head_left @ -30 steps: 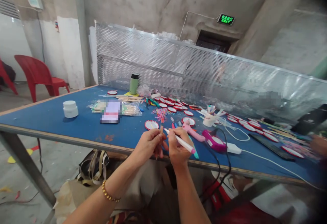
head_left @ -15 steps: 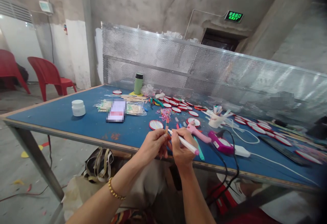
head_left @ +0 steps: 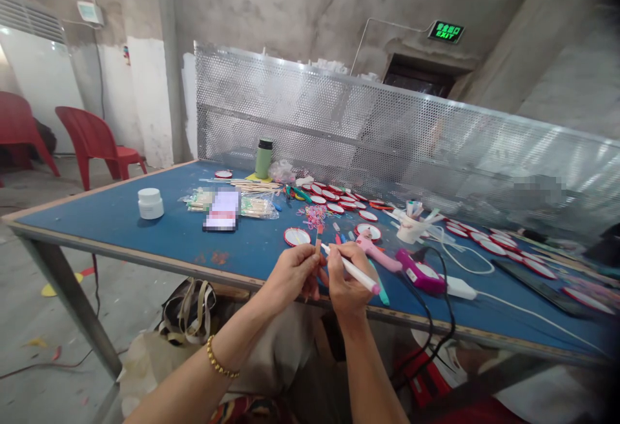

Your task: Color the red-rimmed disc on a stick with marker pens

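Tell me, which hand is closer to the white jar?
Left. The left hand holds a small stick on the same side as the white jar; the right hand, holding a pen, is further away.

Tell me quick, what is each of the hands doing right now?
Left hand: closed, pinching a small wooden stick upright.
Right hand: closed around a white marker, tip at the stick.

Left hand (head_left: 290,274) and right hand (head_left: 346,277), fingers curled, meet knuckle to knuckle.
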Available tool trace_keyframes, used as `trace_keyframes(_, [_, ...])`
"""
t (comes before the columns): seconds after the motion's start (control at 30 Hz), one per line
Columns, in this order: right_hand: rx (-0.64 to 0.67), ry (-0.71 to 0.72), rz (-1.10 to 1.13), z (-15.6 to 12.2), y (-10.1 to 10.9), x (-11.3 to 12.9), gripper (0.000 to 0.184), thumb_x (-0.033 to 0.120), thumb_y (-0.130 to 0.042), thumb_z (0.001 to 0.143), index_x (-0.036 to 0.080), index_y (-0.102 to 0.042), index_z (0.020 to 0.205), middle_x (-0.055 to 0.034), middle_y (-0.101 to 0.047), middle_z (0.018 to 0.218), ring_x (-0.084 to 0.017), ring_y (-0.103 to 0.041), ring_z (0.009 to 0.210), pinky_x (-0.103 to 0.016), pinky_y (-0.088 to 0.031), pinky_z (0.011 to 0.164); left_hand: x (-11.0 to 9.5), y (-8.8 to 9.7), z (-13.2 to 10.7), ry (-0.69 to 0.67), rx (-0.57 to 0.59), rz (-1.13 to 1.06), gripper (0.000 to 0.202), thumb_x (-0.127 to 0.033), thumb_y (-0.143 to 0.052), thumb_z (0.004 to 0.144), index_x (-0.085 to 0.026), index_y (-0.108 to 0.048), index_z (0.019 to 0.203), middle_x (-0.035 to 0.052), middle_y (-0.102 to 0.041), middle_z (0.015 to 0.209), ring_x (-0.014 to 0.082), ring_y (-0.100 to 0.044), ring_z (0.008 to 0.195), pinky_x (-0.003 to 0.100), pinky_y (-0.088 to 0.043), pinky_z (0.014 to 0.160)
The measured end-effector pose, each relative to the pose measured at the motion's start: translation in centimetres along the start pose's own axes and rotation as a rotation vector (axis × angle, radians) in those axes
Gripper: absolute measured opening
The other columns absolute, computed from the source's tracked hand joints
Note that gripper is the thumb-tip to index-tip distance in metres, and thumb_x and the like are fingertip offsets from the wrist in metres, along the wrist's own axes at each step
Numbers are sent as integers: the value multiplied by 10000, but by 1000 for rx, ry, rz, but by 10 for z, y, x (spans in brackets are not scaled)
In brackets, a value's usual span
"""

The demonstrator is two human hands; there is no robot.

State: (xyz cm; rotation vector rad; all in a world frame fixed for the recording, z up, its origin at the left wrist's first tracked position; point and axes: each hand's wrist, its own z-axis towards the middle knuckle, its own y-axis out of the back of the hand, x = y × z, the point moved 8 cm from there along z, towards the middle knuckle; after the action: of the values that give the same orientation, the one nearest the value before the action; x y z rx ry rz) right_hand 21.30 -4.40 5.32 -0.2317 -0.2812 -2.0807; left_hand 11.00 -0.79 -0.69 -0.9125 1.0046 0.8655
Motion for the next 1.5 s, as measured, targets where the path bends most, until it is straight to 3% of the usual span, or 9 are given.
trace_keyframes(0.6, [50, -7, -8, 0, -5, -1, 132, 166, -551, 912, 184, -626, 804, -7, -627, 698, -130, -592, 624, -263, -490, 580, -2, 0, 0, -20, -11, 11, 358, -523, -569, 871, -182, -499, 788, -49, -536, 496, 97, -543, 399, 170, -370, 386])
trace_keyframes(0.8, [-6, -3, -10, 1, 0, 1, 132, 148, -549, 911, 188, -611, 802, 12, -599, 669, -128, -579, 613, -266, -483, 591, -2, 0, 0, -21, -14, -10, 363, -524, -590, 854, -175, -515, 792, -50, -533, 515, 96, -543, 396, 175, -362, 386])
trace_keyframes(0.93, [41, 17, -3, 1, -4, 2, 128, 144, -549, 914, 183, -623, 816, -1, -618, 699, -128, -592, 630, -261, -484, 590, -2, 0, -1, -12, -15, 7, 358, -526, -580, 861, -178, -514, 812, -51, -531, 513, 102, -551, 405, 173, -364, 389])
trace_keyframes(1.1, [-32, 10, 0, 1, 1, 1, 131, 120, -560, 906, 186, -604, 802, 15, -593, 678, -121, -568, 618, -265, -486, 611, -2, 0, -1, -9, -21, 5, 362, -527, -587, 853, -174, -515, 821, -49, -542, 517, 97, -548, 403, 168, -360, 391])
trace_keyframes(1.3, [26, 29, 15, 0, -4, 1, 116, 113, -563, 900, 185, -624, 832, 5, -614, 708, -127, -589, 636, -261, -486, 602, -1, 0, 0, -9, -15, 8, 374, -542, -569, 860, -176, -514, 809, -45, -546, 504, 97, -546, 399, 161, -349, 377])
trace_keyframes(1.5, [-46, -4, 10, -1, 1, -3, 124, 113, -569, 898, 187, -606, 805, 16, -592, 689, -123, -560, 618, -267, -477, 606, -2, 0, -1, -11, -7, -1, 322, -484, -567, 869, -171, -514, 816, -41, -560, 516, 94, -553, 403, 155, -357, 378])
